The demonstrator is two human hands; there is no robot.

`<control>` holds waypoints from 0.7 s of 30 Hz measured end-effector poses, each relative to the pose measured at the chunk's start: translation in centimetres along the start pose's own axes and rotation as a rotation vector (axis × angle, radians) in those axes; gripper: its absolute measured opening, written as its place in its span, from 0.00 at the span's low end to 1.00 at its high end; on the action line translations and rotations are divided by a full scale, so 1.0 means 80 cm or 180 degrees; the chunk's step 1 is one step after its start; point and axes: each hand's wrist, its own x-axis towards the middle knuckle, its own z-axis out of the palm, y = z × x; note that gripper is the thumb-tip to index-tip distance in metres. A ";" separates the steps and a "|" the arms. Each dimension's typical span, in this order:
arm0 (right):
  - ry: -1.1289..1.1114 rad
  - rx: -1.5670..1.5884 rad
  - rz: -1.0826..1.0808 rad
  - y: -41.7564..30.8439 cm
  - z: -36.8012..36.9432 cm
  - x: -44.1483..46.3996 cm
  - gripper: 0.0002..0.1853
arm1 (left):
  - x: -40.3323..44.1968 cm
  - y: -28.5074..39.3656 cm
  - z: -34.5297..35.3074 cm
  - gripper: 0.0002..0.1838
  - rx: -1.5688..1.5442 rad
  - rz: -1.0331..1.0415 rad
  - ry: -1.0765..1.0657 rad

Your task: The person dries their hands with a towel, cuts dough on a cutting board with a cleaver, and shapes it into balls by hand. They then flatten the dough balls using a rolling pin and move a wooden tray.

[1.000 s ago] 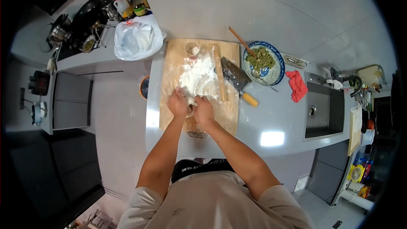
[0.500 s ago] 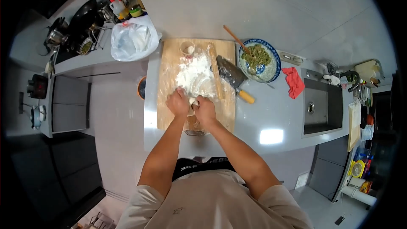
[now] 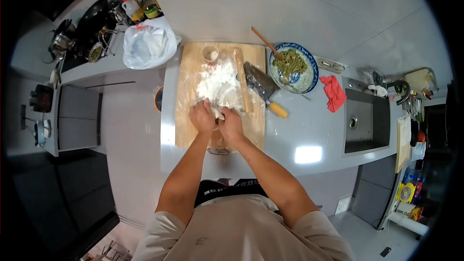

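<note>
Dough (image 3: 218, 113): a small pale piece, and it is held between both hands, over the near half of the board (image 3: 189, 75), left of the middle of its near edge.
Left hand (image 3: 203, 117): the dough is gripped from the left side here, fingers bent and drawn together over it, with the fingertips partly hidden.
Right hand (image 3: 231, 124): from the right, the dough is pinched between thumb and curled fingers; how hard it is pressed cannot be told.
Board: laid by the left edge of the counter (image 3: 290, 133), between its far and near edges.
Flour (image 3: 212, 82): spread in a white heap just beyond the hands, with thinner dust scattered around it.
Cup (image 3: 210, 53): set near the board's far edge, toward the far left corner.
Rolling pin (image 3: 242, 82): laid lengthwise, right of the flour.
Cleaver (image 3: 260, 81): its blade is rested partly across the board's right edge, its yellow handle pointed toward the counter's near edge.
Bowl (image 3: 306, 78): placed right of the board, near the counter's far edge; green filling (image 3: 290, 63) is held in it, and chopsticks (image 3: 262, 40) are leaned over its rim.
Cloth (image 3: 333, 94): crumpled red, it is left between bowl and sink (image 3: 366, 116).
</note>
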 end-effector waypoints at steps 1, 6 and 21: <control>0.0051 -0.0079 -0.0053 -0.005 -0.005 -0.007 0.21 | 0.001 0.006 -0.001 0.27 -0.0408 -0.0706 -0.0214; -0.0284 0.0874 -0.0749 0.011 -0.031 -0.077 0.26 | -0.044 -0.011 -0.040 0.25 -0.0249 -0.0211 -0.0727; -0.0450 0.1388 -0.0780 0.002 -0.028 -0.059 0.21 | -0.032 -0.023 -0.037 0.26 -0.0596 -0.0480 -0.0992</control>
